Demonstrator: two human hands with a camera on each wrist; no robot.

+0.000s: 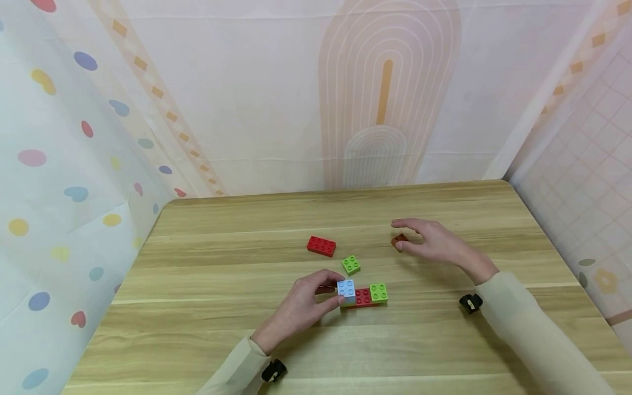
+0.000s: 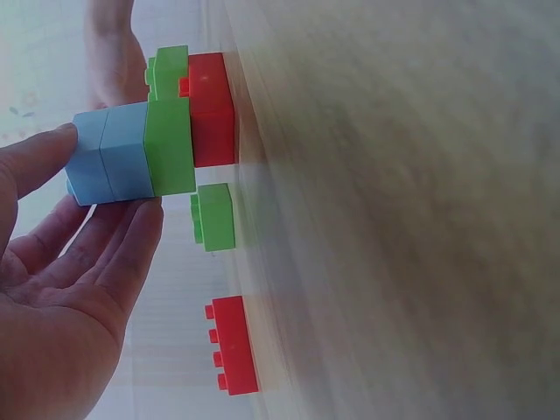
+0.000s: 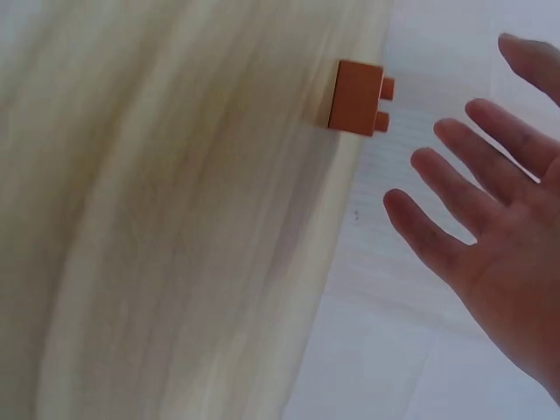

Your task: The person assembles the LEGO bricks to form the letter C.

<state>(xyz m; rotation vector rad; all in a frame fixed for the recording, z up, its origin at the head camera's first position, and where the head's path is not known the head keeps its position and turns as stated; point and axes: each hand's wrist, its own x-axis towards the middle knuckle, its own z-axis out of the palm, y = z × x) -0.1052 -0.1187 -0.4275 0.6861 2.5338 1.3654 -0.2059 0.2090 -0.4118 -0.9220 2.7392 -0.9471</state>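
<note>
The left hand (image 1: 306, 300) pinches two light blue bricks (image 2: 122, 154), with its thumb on one side and its fingers on the other. The blue bricks sit in a stack on a green brick (image 2: 171, 147), and that sits on one end of a long red brick (image 2: 213, 131). A second green brick (image 1: 378, 292) sits on the other end, to the right of the left hand. Just past this hand's fingertips, a loose green brick (image 1: 351, 264) lies on the wooden table (image 1: 419, 351), studs up. A loose red brick (image 1: 321, 246) lies straight ahead of the left hand. The right hand (image 1: 435, 242) holds nothing, and its fingers are spread apart. A small brown brick (image 3: 355, 98) is on the table near its fingertips, with a gap between them.
</note>
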